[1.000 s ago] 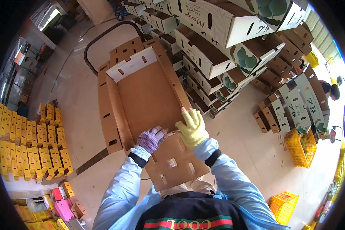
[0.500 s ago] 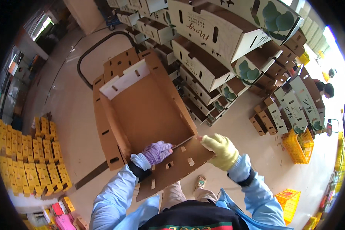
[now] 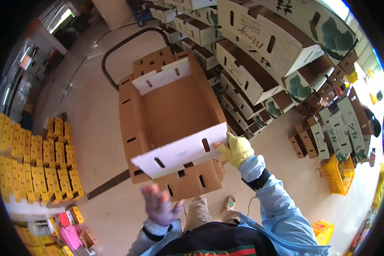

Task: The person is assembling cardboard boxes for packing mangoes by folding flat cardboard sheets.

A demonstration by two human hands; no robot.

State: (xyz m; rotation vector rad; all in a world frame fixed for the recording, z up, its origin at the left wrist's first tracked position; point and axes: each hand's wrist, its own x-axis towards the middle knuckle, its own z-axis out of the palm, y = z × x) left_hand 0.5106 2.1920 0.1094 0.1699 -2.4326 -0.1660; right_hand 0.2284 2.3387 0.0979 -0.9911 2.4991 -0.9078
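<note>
Showing two gloved hands at the near end of a cardboard tray, the view places the left hand, in a purple knitted glove with bare fingertips [image 3: 160,205], nearest the wearer. It is spread, slightly blurred and apart from the cardboard. The right hand, in a pale yellow knitted glove with bare fingertips [image 3: 239,151], touches the right end of the white, slotted near panel [image 3: 181,151]; whether it pinches that edge cannot be told.

Beyond the hands, the shallow brown rectangular cardboard tray [image 3: 179,106] lies in the middle of the scene, on flat brown slotted cardboard [image 3: 130,115] that projects to its left. Its two long sides and white-faced far end wall [image 3: 164,77] stand raised, so the forming appears mostly done. The near end seems to be the part left: its panel slants toward the wearer, and no locking of its tabs can be made out. Brown slotted cardboard [image 3: 192,181] extends nearer still; its connection to the tray is unclear.

Further out, a black arched tubular handle [image 3: 103,64] rises at the far left of the tray, white printed cartons [image 3: 260,38] stand stacked at far right, yellow cartons [image 3: 38,158] stand in rows at left, and a yellow plastic lattice crate [image 3: 339,175] sits at right.
</note>
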